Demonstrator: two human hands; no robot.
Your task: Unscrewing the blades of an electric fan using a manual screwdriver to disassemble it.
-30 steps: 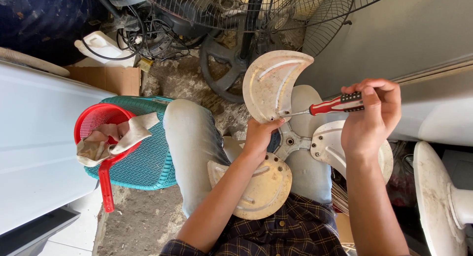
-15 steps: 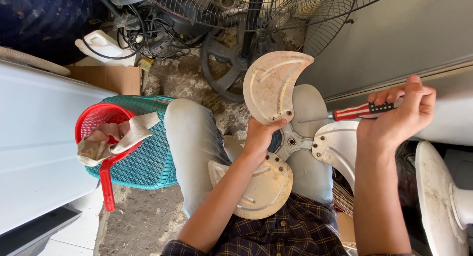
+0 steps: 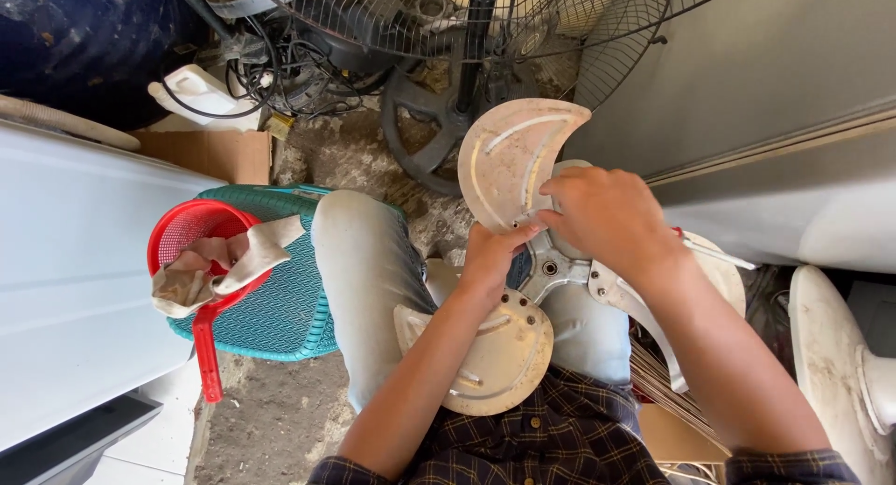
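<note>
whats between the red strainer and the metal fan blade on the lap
In the head view, the teal woven basket and the person's jeans-clad leg lie between the red strainer and the fan blade.

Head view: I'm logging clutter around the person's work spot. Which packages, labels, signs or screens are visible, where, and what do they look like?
Cardboard box: upper left on the ground, behind the teal basket; brown, flat-sided, partly hidden.
White plastic jug: upper left, beside tangled black cables; boxy, with a handle.
No labels, signs or screens can be made out.
</note>
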